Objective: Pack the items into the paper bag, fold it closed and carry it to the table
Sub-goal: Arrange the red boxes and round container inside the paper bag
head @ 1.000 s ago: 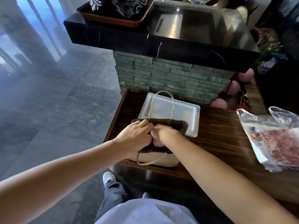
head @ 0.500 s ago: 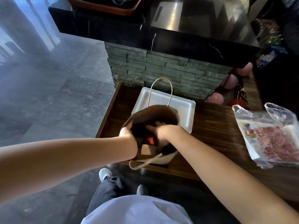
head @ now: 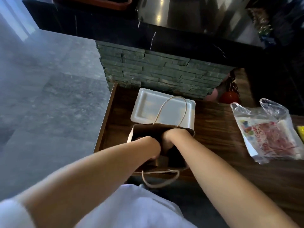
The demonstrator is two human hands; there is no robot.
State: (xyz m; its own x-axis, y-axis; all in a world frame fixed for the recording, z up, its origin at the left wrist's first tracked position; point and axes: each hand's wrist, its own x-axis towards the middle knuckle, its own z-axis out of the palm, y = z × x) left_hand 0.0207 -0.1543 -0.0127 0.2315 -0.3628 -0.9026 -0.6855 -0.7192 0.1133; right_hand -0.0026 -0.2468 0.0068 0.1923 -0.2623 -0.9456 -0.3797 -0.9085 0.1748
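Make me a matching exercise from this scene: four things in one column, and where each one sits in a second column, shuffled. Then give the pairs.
1. paper bag
2. white tray
3. plastic bag
4. red ball

A. lying far right on the wooden counter
B. open, both forearms reaching in
C. by the stone wall, behind the counter
D. directly behind the paper bag

Pairs: 1-B, 2-D, 3-A, 4-C

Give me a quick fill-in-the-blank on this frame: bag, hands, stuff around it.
1. Both hands reach down ____ the brown paper bag.
2. Right behind the bag lies a white ____.
3. The clear plastic bag lies to the ____ of the paper bag.
4. The paper bag's near handle hangs over the ____ edge of the wooden counter.

Missing: into; tray; right; front
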